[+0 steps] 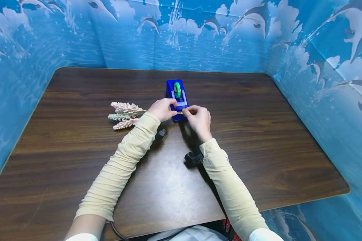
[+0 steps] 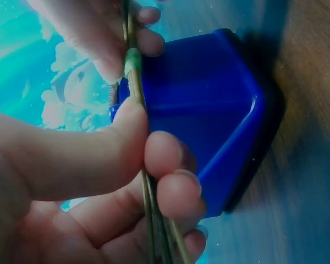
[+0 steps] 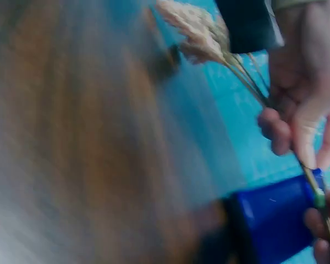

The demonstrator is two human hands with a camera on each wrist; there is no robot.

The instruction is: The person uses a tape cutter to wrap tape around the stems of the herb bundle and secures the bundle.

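Observation:
A bunch of artificial flower sprigs [image 1: 125, 112], pink and pale green, extends leftward from my left hand [image 1: 160, 109]. Thumb and fingers of that hand pinch the thin stems [image 2: 136, 88]. Farther along, toward the cut ends, my right hand [image 1: 200, 121] pinches the same stems. Between the two hands a band of green tape [image 2: 133, 59] circles the stems, as the left wrist view shows. Just beneath and behind the fingers stands a blue tape dispenser [image 1: 169, 89] bearing a green tape roll [image 1: 177, 89]. Fingers partly cover its front end.
The brown wooden table [image 1: 78, 150] has a rounded far edge. A blue dolphin-print curtain [image 1: 132, 50] hangs around its back and sides. Black wrist cameras [image 1: 194, 158] sit under the sleeved forearms, and a dark cable [image 1: 117, 231] runs near the front edge.

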